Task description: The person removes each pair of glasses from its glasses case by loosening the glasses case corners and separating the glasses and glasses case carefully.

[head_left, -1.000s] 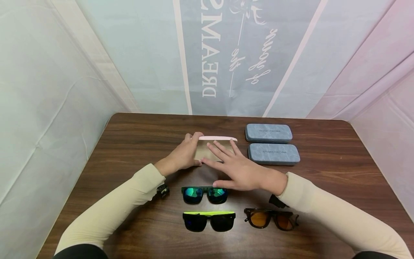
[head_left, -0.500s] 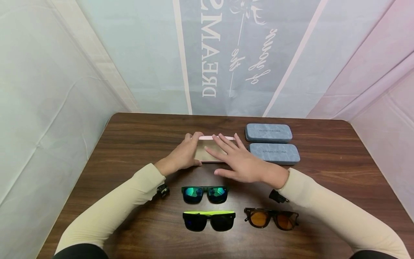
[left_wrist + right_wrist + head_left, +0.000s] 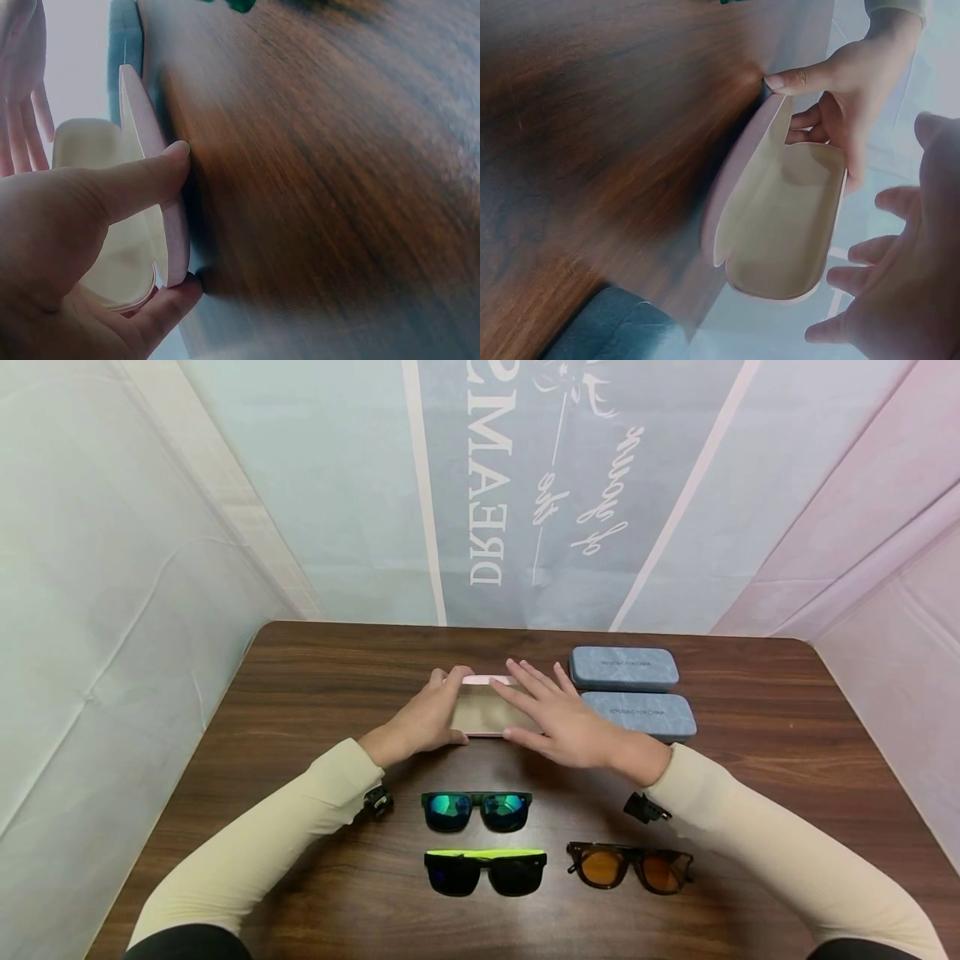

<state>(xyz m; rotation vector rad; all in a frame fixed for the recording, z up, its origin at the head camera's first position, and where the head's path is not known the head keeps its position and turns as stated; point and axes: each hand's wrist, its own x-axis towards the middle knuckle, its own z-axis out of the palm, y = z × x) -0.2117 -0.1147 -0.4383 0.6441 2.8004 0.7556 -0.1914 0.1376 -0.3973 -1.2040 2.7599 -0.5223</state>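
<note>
A pink glasses case (image 3: pixel 487 714) with a cream lining lies with its lid raised on the table's far half. My left hand (image 3: pixel 420 717) grips its left end, thumb on the near edge and fingers at the back; in the left wrist view the thumb presses the pink shell (image 3: pixel 177 232). Over the case's right end hovers my right hand (image 3: pixel 566 718), fingers straight and spread. The right wrist view shows the lined interior (image 3: pixel 780 225) with nothing in it, and the right fingers (image 3: pixel 855 277) apart from the case.
Two blue-grey glasses cases (image 3: pixel 624 667) stand closed behind and right of my right hand. Nearer me lie green-framed mirrored sunglasses (image 3: pixel 504 812), black sunglasses with lime temples (image 3: pixel 516 877) and amber-lensed sunglasses (image 3: pixel 602 867). Fabric curtains (image 3: pixel 360 527) enclose the brown table (image 3: pixel 315 677).
My right hand has shifted back and slightly right, from the case's middle toward its right end, uncovering more of the lining. The left hand keeps its grip in place.
</note>
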